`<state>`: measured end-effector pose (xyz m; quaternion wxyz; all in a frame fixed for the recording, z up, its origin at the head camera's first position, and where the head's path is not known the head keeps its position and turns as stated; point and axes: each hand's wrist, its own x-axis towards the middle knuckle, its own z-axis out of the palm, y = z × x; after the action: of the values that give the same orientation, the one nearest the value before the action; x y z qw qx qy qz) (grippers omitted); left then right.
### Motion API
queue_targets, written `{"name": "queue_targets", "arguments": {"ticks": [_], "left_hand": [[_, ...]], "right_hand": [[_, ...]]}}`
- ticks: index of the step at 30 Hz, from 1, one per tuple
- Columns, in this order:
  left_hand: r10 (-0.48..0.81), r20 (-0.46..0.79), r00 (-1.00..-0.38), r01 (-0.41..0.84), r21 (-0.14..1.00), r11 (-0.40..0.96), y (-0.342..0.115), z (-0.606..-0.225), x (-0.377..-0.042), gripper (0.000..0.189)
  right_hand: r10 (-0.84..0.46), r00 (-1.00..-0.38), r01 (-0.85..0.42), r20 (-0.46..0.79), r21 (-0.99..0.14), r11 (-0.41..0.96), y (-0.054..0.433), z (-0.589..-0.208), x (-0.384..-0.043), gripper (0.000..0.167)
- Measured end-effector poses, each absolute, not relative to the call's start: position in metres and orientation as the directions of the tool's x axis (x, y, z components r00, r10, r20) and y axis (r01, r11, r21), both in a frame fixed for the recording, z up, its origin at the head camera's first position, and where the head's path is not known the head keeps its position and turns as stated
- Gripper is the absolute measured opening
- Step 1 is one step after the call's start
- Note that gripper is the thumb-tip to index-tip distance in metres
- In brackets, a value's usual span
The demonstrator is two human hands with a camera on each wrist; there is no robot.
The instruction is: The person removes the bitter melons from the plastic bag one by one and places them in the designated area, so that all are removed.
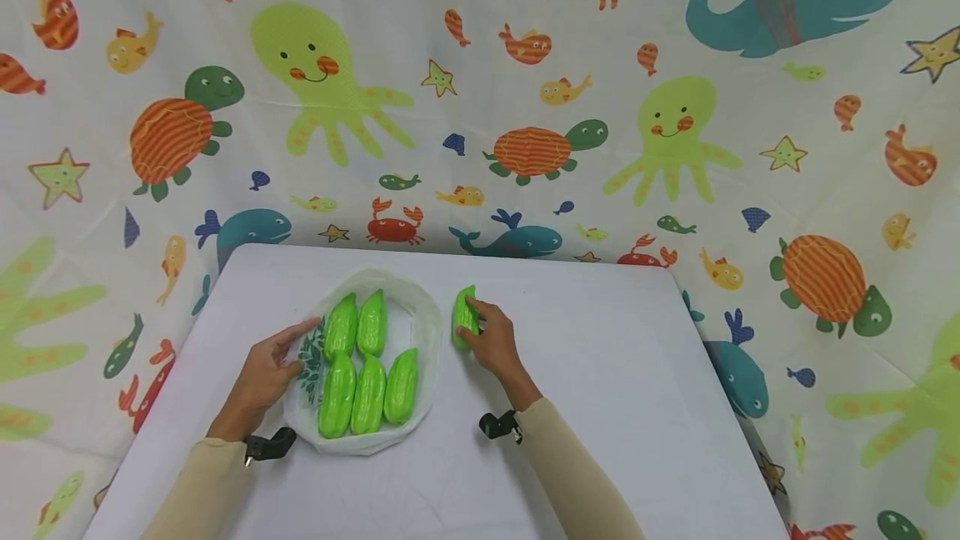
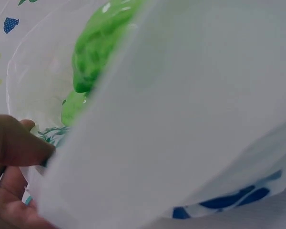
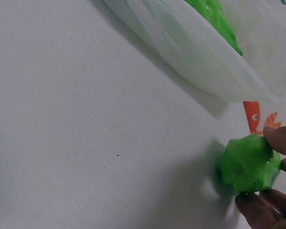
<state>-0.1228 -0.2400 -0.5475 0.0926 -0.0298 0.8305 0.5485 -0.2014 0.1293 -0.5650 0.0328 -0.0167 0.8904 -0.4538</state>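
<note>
A white bowl (image 1: 429,382) with a leaf print inside its left wall stands left of the table's middle. Several bright green, bumpy gourds (image 1: 338,397) lie in it in two rows. At the bowl's left rim is my left hand (image 1: 262,369); in the left wrist view its thumb (image 2: 33,150) lies over the rim, with fingers beneath. Right of the bowl, my right hand (image 1: 495,342) pinches a single green gourd (image 1: 463,319) between thumb and fingers. This gourd (image 3: 250,164) shows end-on in the right wrist view, apart from the bowl.
A white table (image 1: 600,407) carries the bowl and the single gourd. Behind and beside it hangs a cloth (image 1: 450,40) printed with sea animals. Each wrist wears a small black camera, such as the right one (image 1: 498,425).
</note>
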Motion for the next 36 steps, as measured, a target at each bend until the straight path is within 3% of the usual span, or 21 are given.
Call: {"name": "queue_targets", "arguments": {"ticks": [15, 23, 36], "left_hand": [[0.047, -0.195, -0.98, -0.162, 0.906, 0.39, -0.24, -0.548, -0.122, 0.074], [0.05, -0.202, -0.978, -0.167, 0.907, 0.387, -0.241, -0.547, -0.121, 0.074], [0.051, -0.187, -0.981, -0.153, 0.908, 0.391, -0.242, -0.547, -0.121, 0.074]], "right_hand": [[-0.093, -0.993, -0.005, -0.066, -0.792, 0.611, 0.131, -0.565, -0.201, 0.065], [-0.031, -0.997, 0.033, -0.065, -0.792, 0.61, 0.131, -0.563, -0.199, 0.067], [0.007, -0.996, -0.072, 0.093, -0.812, 0.579, 0.129, -0.542, -0.182, 0.07]]}}
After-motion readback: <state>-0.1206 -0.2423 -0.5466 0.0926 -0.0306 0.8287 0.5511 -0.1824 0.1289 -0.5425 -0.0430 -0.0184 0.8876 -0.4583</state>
